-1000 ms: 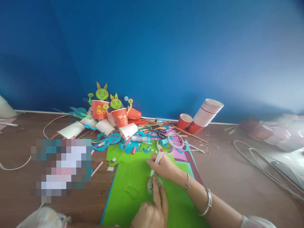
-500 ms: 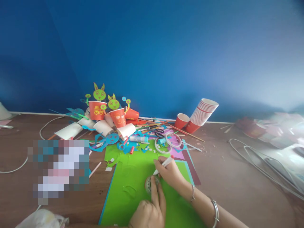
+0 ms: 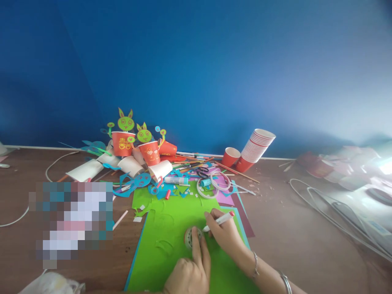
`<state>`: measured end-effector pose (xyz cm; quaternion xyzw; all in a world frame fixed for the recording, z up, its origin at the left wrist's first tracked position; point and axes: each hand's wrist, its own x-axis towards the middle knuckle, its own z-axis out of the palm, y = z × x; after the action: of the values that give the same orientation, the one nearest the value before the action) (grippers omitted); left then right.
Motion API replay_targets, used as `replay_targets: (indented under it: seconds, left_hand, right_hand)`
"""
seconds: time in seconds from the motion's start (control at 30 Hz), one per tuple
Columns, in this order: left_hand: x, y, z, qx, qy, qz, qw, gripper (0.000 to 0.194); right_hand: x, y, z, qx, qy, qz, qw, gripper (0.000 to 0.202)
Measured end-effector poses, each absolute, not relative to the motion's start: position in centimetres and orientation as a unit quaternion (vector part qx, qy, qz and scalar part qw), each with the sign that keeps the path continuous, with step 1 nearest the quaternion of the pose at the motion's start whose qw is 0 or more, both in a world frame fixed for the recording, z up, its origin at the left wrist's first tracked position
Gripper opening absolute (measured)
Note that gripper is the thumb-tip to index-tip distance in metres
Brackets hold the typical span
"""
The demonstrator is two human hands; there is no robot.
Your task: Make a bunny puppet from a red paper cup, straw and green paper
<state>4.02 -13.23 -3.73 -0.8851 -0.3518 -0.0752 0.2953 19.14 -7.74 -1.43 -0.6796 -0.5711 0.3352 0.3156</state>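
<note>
A small round object that looks like a tape roll [image 3: 189, 238] lies flat on the green paper [image 3: 159, 261]. My left hand [image 3: 192, 269] presses it down with two stretched fingertips, while its other fingers are curled under. Just right of the roll, my right hand [image 3: 223, 233] pinches a white marker [image 3: 221, 219] with a red end. The marker leans, its tip low beside the roll's right edge. Faint curved outlines show on the green paper left of the roll.
Behind the paper are a red marker cap [image 3: 168, 194], a glue stick [image 3: 176, 180], white rings [image 3: 220, 181] and blue scraps. Decorated red cups [image 3: 123, 143] stand back left, and stacked cups [image 3: 255, 149] lean back right. A white cable [image 3: 309, 196] lies at right; one left area is blurred out.
The marker has moved from the roll's upper right round to its right side, along with my right hand. My left fingers stay on the roll. The whole view has shifted slightly.
</note>
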Motion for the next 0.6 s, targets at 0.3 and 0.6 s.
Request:
replay_targets:
  seconds: [0.3, 0.6]
  left_hand:
    - [4.1, -13.3, -2.3, -0.892, -0.367, -0.079, 0.253, 0.043]
    - [3.9, -13.3, -1.2, -0.904, -0.375, -0.036, 0.202, 0.048]
  right_hand:
    - [19.0, -9.8, -1.8, -0.688, -0.550, 0.327, 0.342, 0.037]
    - [20.2, -9.8, -0.1, -0.655, -0.493, 0.435, 0.373, 0.047]
